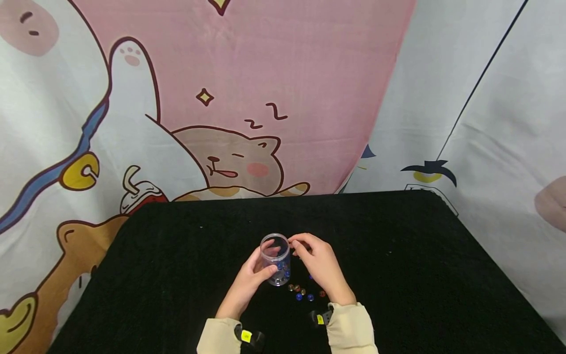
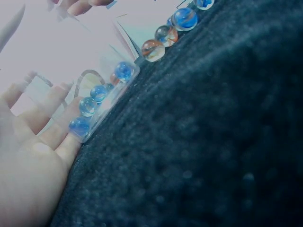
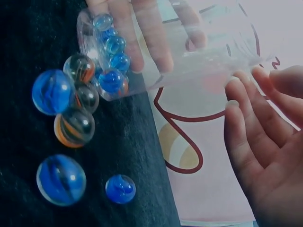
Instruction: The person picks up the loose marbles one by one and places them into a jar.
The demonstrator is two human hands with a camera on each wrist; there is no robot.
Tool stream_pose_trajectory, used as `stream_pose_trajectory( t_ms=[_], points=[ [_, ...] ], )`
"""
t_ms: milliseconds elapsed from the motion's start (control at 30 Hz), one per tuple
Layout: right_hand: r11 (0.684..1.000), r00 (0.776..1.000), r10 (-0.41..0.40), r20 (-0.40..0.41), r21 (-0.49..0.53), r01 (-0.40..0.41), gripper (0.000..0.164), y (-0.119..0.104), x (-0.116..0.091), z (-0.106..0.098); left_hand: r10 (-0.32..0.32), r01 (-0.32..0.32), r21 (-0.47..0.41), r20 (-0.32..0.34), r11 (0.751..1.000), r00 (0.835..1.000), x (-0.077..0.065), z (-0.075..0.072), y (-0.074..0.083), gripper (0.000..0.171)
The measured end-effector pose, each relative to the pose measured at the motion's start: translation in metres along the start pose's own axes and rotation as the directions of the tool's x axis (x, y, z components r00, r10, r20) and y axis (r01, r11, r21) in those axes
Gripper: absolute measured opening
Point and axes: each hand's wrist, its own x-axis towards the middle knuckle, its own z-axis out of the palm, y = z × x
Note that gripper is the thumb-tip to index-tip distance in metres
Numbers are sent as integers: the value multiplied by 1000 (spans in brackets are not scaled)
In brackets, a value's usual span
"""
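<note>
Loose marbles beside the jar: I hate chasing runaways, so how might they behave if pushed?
The loose marbles look round, so they would likely roll. The fuzzy black cloth may slow them. Their glossy surfaces suggest they could be slippery to pinch.

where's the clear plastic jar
In the head view, the clear plastic jar is below centre, held in the left hand, with the right hand beside its rim and loose marbles to its lower right.

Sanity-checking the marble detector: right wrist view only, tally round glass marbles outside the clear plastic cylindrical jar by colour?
Blue-swirled round glass marbles: 3
Orange-streaked round clear-glass marbles: 3
Total outside the clear plastic cylindrical jar: 6
</note>
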Motion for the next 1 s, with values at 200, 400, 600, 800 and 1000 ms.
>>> stream_pose_trajectory(
  t_ms=[200,400,600,800,1000],
  points=[
    [999,998,38,55,-15,-37,16,2,0,-1,4,-4,4,-1,1000,1000,0,0,0,52],
    [997,992,60,111,-64,-53,17,5,0,-4,16,-16,24,-1,1000,1000,0,0,-1,50],
    [992,973,105,204,-92,-88,22,10,0,-6,17,-17,30,-1,999,1000,0,0,-1,50],
    [985,947,162,277,-100,-139,24,15,2,-5,34,-34,18,-10,999,999,0,-1,-1,51],
    [977,931,190,312,-150,-150,24,15,2,-5,35,-34,35,-30,999,999,0,-1,-2,55]
  ],
)
